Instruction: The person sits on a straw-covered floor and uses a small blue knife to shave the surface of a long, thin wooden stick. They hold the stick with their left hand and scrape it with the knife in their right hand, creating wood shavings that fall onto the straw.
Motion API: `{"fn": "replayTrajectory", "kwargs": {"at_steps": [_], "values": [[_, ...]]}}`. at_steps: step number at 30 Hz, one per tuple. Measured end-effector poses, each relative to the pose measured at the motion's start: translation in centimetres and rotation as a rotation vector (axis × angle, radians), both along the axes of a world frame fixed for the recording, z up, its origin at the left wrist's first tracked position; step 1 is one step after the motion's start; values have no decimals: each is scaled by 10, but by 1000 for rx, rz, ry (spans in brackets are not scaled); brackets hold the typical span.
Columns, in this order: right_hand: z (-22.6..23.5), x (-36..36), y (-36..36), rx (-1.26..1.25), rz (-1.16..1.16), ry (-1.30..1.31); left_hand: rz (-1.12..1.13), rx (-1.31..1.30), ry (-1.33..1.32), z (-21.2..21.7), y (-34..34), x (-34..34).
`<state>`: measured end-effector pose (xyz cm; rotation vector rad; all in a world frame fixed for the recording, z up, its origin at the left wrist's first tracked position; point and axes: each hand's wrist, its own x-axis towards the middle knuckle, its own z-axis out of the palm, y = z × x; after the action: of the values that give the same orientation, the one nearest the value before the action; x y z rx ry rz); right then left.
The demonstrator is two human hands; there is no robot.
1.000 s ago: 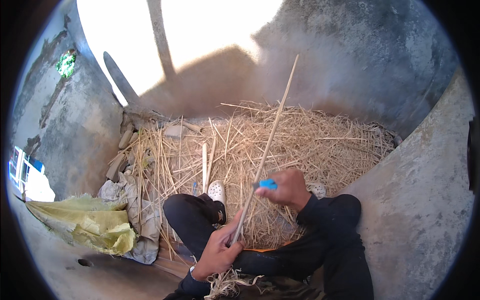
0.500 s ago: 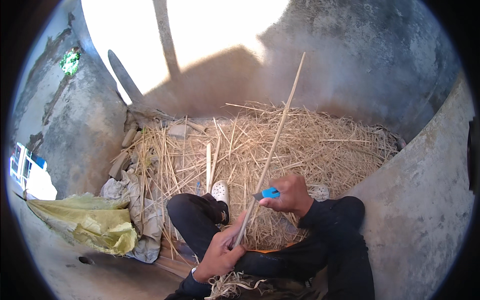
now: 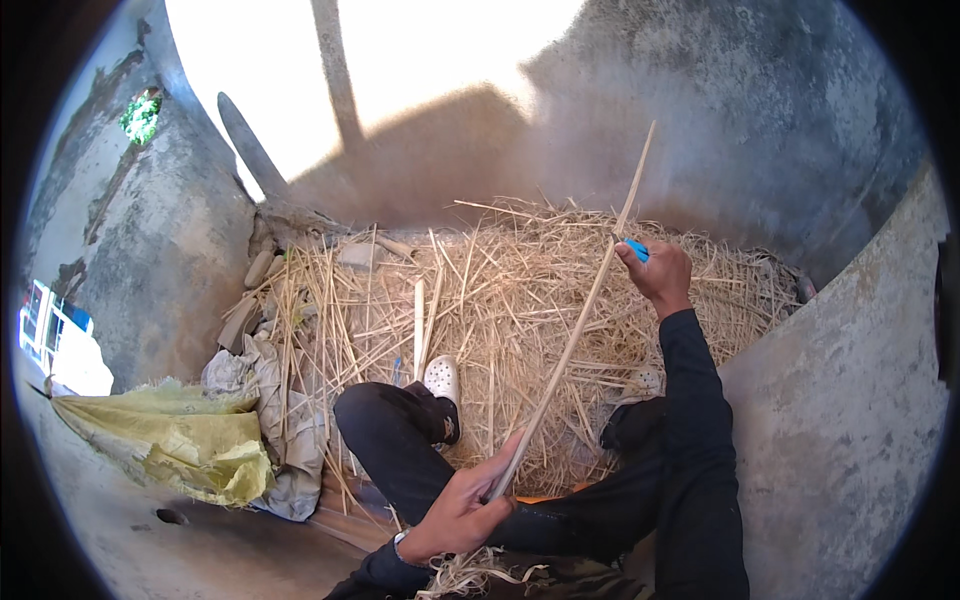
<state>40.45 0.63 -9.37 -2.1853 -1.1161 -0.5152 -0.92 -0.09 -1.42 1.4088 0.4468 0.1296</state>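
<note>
My left hand [image 3: 455, 515] grips the near end of a long pale bamboo strip [image 3: 585, 315] that slants up and away to the right. My right hand [image 3: 655, 270] is stretched forward along the strip, shut on a small blue-handled tool [image 3: 636, 249] pressed against it. I sit on the ground with dark trousers and a white clog [image 3: 442, 380] on my left foot. A heap of straw-coloured shavings and split strips [image 3: 500, 300] lies in front of my legs. A few curled shavings [image 3: 470, 578] lie under my left hand.
Grey concrete walls [image 3: 860, 400] close in on the right and far side. A yellow-green sack [image 3: 180, 445] and grey cloth [image 3: 270, 400] lie at the left. Sunlit ground [image 3: 430, 60] lies beyond the heap, crossed by shadows. A flat wooden stick [image 3: 419, 325] lies upright in the straw.
My right hand with the blue tool has slid up along the strip, away from me, arm now extended. My left hand keeps its hold on the near end.
</note>
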Motion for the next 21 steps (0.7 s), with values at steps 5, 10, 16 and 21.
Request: {"fn": "replayTrajectory", "kwargs": {"at_steps": [5, 10, 16, 21], "values": [[-16, 21, 7, -10, 35, -149, 54, -15, -29, -6, 1, 6], [-41, 34, 13, 8, 81, -284, 25, -123, 51, -15, 14, 7], [-78, 101, -13, -173, -395, 523, 192, -269, 159, -21, 15, -60], [-23, 23, 52, 4, 7, 614, 301, -387, 100, -43, 32, -39]]}}
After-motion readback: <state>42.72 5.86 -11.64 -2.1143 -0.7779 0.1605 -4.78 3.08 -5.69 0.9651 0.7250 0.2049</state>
